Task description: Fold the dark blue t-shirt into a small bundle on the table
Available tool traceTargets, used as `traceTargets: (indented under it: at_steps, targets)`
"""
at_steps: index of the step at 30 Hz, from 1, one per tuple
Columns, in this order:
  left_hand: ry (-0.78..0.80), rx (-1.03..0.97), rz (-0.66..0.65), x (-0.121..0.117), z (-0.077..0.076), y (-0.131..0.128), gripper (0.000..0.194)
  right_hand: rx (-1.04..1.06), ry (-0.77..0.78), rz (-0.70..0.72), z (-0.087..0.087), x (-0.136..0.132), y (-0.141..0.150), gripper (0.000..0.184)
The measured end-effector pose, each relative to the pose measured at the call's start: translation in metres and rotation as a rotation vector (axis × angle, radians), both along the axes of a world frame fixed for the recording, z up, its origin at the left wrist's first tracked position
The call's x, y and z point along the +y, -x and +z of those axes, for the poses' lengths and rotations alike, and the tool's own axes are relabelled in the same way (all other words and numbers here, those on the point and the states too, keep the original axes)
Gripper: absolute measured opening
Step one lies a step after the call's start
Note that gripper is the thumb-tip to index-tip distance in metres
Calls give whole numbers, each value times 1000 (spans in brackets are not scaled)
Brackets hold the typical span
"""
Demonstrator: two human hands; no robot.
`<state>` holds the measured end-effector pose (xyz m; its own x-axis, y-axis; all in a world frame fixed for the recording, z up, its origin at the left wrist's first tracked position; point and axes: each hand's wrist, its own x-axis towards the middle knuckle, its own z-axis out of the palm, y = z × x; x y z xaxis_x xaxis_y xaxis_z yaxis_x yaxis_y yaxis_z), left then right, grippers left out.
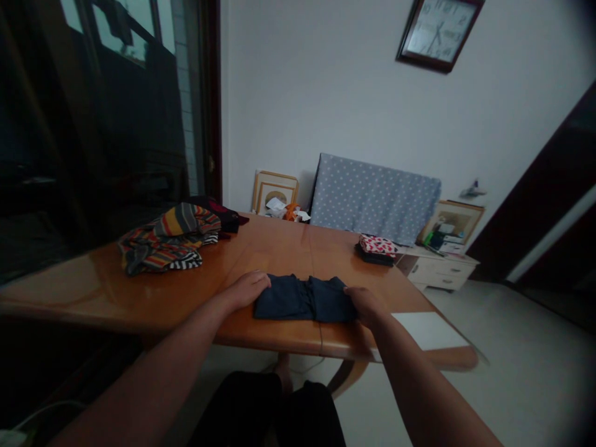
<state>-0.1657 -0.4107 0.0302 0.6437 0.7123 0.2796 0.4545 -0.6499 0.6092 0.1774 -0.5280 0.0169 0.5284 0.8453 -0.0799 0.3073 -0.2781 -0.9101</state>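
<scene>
Dim room, soft blur, dark corners

Ahead of you, a pale wall (279,93) carries a square, dark-framed clock (440,32). Dark-framed glass (135,112) stands to your left. A white drawer cabinet (440,271) sits against the wall, right of the glossy wooden surface (274,242). Your floor (507,335) is pale and smooth; lighting is dim.

Black bottoms (310,416) over both knees — plain, dark, unpatterned — forearms uncovered by sleeves, hands without gloves
</scene>
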Motion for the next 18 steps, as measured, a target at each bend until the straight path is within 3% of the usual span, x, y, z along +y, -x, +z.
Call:
traceTargets:
  at_steps: [5, 7, 11, 14, 18]
  targets:
    - [-304, 142, 342, -35, 12, -27, 27, -423, 5, -46, 16, -2, 2, 19]
    - [-328, 140, 294, -53, 11, -43, 27, -558, -38, -2, 22, 0, 16, 20]
    - [-273, 180, 135, -76, 1, -63, 41, -519, -91, 147, 17, 8, 50, 23]
    - [-268, 186, 105, -78, -5, -60, 43, -527, -76, 234, 5, 11, 63, 26]
    - [-260, 192, -27, -73, -5, -44, 28, -467, -61, 264, 1, 13, 56, 24]
